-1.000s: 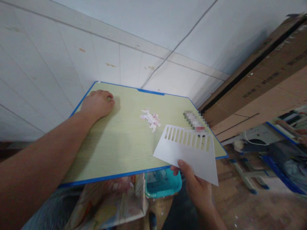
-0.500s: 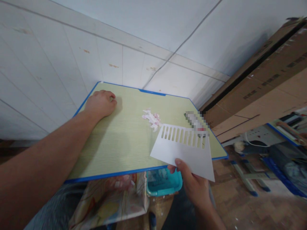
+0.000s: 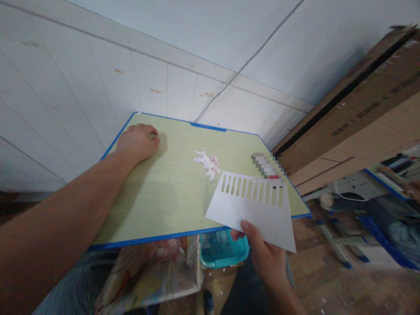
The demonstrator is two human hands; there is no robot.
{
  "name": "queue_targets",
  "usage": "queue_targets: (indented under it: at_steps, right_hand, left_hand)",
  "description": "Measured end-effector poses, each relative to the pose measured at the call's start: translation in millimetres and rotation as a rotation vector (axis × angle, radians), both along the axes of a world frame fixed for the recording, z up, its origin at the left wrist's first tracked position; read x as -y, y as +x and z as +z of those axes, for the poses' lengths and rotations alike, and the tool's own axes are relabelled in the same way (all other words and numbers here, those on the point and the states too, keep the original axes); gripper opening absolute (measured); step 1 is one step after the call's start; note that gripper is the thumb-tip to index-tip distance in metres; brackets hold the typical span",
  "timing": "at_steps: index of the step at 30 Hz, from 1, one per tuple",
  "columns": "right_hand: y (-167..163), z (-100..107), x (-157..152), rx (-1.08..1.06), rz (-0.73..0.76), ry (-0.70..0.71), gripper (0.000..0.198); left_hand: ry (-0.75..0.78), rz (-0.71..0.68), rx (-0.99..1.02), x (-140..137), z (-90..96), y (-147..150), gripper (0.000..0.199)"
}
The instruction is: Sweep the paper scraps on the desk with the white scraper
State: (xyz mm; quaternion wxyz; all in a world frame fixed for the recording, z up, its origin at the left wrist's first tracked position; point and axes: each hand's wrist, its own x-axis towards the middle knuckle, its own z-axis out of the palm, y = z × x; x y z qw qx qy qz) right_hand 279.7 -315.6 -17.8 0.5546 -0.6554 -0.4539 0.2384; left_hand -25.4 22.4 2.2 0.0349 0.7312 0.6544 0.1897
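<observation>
My right hand (image 3: 264, 253) pinches the lower edge of a sheet of white paper (image 3: 251, 210), thumb on top. A row of several narrow slots runs along the sheet's far side, and the table shows through them. It is held tilted over the table's near right edge. My left hand (image 3: 139, 141) rests on the far left of the table (image 3: 170, 192), its fingers curled in, with nothing visible in them. Between the hands, just beyond the sheet's left corner, lies a small heap of white and pinkish paper scraps (image 3: 208, 162).
A blurred-out object (image 3: 265, 166) lies on the table's right side. Cardboard boxes (image 3: 354, 118) lean at the right, against the wall. Below the near edge are a turquoise basin (image 3: 226, 251) and a patterned bag (image 3: 170, 280). A cable (image 3: 239, 72) runs down the wall behind.
The paper in my right hand has dropped very slightly toward me, together with the hand. My left hand and the scraps have stayed where they were.
</observation>
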Motion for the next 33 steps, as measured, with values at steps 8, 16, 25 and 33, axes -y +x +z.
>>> queue_targets:
  at_steps: [8,16,25,33]
  right_hand:
    - [-7.7,-7.4,8.8,-0.063,-0.020,-0.028,0.054]
    - [-10.6,-4.8,7.6,-0.093,0.056,-0.077,0.054]
    - [-19.1,-8.7,1.7,-0.124,0.031,-0.026,0.052]
    - [-8.6,-17.5,4.9,-0.075,-0.008,-0.027,0.055]
  left_hand:
    - [0.004,0.005,-0.025,3.3,2.8,1.9,0.059]
    - [0.006,-0.011,-0.019,-0.3,-1.4,-1.3,0.061]
    - [0.012,-0.004,-0.005,4.3,2.8,1.5,0.061]
    - [0.021,-0.005,-0.034,4.1,1.4,-2.4,0.059]
